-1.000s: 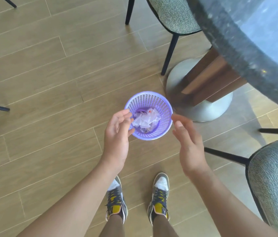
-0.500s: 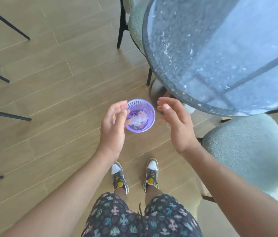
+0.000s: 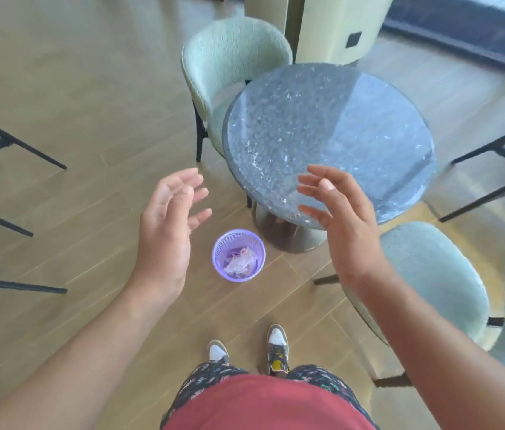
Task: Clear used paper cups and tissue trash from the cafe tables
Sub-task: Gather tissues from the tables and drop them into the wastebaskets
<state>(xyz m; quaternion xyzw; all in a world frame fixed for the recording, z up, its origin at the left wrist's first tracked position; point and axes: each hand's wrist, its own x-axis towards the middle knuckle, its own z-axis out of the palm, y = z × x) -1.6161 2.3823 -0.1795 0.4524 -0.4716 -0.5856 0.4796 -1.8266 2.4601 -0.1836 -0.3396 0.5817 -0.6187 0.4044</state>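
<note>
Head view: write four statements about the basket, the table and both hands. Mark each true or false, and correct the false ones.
1. Crumpled tissue lies inside the purple basket. True.
2. The purple basket sits on the round table. False: it stands on the floor, beside the table's base.
3. The left hand holds a paper cup. False: its fingers are spread and it holds nothing.
4. The right hand is open and empty, apart from the basket. True.
</note>
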